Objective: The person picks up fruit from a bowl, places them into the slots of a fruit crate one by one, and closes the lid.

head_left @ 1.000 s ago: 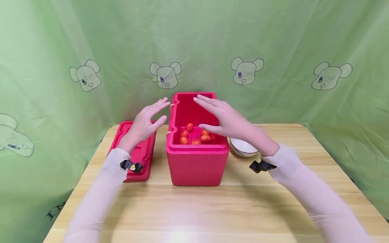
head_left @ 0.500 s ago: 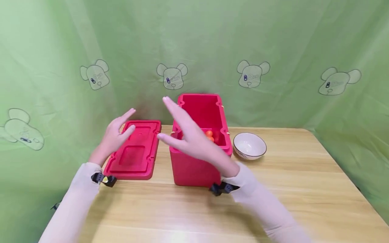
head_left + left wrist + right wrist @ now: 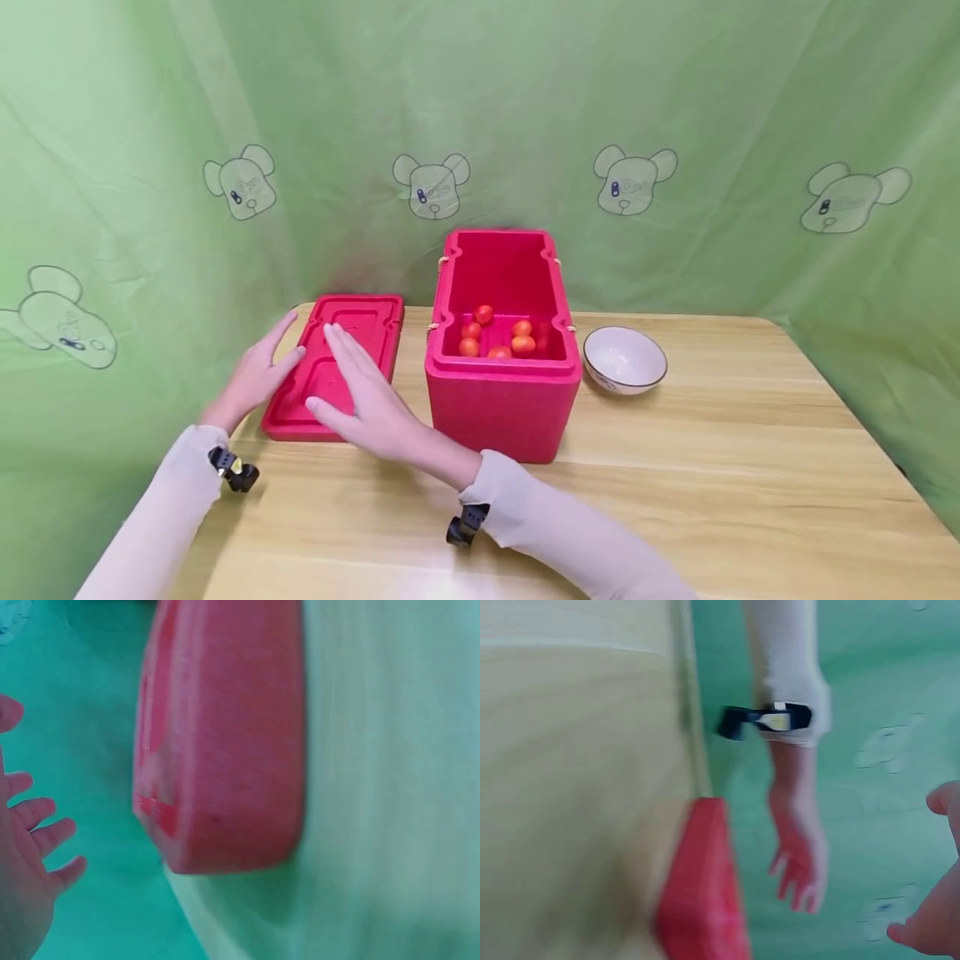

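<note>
A red lid (image 3: 360, 333) lies flat on the left of the table, its recessed face up. My left hand (image 3: 251, 379) is at the lid's left edge with fingers extended and nothing in it. Over the lid's front right part, my right hand (image 3: 371, 408) is held with straight fingers, thumb apart, also holding nothing. The left wrist view has the lid's thick side (image 3: 240, 742) beside the left hand (image 3: 30, 847). In the right wrist view the lid (image 3: 705, 900) is blurred, below the left hand (image 3: 799, 859). A red box (image 3: 502, 417) stands uncovered to the right.
Several small orange-red tomatoes (image 3: 522, 343) lie on the box's floor. A white bowl (image 3: 625, 358) with a dark rim stands right of the box. Green curtain (image 3: 525, 108) with bear heads hangs behind and beside the wooden table (image 3: 712, 467).
Both hands have moved left and down from over the box to the lid, the right hand crossing in front of the box. The head view has turned slightly left.
</note>
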The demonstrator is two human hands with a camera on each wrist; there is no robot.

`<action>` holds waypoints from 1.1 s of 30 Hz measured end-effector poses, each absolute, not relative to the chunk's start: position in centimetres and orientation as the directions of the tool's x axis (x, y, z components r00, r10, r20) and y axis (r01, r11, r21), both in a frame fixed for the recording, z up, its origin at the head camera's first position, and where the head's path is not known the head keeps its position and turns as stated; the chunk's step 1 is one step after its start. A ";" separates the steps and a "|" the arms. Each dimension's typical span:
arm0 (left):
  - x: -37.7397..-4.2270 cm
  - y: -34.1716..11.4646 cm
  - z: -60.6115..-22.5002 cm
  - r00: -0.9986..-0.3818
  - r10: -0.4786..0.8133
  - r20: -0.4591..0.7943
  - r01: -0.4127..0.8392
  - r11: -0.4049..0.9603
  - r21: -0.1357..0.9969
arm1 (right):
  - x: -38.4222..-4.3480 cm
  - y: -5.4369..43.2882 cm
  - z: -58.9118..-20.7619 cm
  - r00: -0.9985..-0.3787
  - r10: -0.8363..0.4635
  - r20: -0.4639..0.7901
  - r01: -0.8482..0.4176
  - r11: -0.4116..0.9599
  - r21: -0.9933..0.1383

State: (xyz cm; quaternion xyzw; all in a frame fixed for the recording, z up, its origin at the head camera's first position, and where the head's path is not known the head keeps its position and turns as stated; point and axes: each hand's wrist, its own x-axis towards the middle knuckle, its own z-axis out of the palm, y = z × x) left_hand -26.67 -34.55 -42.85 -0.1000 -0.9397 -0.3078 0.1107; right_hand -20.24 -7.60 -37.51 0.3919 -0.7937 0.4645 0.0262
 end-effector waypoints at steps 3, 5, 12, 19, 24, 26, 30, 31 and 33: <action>-27.0 -34.7 -43.8 -0.967 0.130 0.219 0.233 0.795 0.560 | -21.0 -8.5 -39.6 -0.775 -0.534 0.336 -0.539 0.283 -0.794; -27.3 -34.7 -44.4 -0.973 0.141 0.183 0.221 0.796 0.563 | -21.6 -8.9 -40.9 -0.830 -0.476 0.292 -0.459 0.285 -0.842; -27.4 -34.5 -45.5 -0.986 0.153 0.068 0.163 0.795 0.584 | -23.2 -9.6 -44.6 -0.931 -0.311 0.191 -0.283 0.285 -0.916; -27.4 -34.9 -46.5 -0.992 0.125 -0.011 0.093 0.793 0.602 | -24.1 -9.9 -46.6 -0.961 -0.248 0.120 -0.181 0.243 -0.953; -27.2 -35.5 -47.1 -0.992 0.102 -0.075 0.037 0.800 0.599 | -24.2 -10.1 -47.3 -0.980 -0.190 0.052 -0.103 0.269 -0.958; -27.1 -35.7 -47.3 -0.991 0.105 -0.084 0.036 0.808 0.588 | -24.2 -10.2 -47.6 -0.986 -0.164 0.031 -0.081 0.307 -0.948; -26.8 -35.9 -47.5 -0.990 0.111 -0.084 0.044 0.822 0.568 | -24.1 -10.2 -48.0 -0.986 -0.165 0.019 -0.077 0.358 -0.930; -26.8 -36.0 -47.5 -0.991 0.110 -0.082 0.044 0.822 0.568 | -24.1 -10.2 -48.0 -0.984 -0.175 0.015 -0.079 0.360 -0.930; -26.7 -36.1 -47.5 -0.991 0.103 -0.081 0.039 0.822 0.568 | -24.0 -10.3 -48.0 -0.981 -0.194 0.019 -0.086 0.343 -0.936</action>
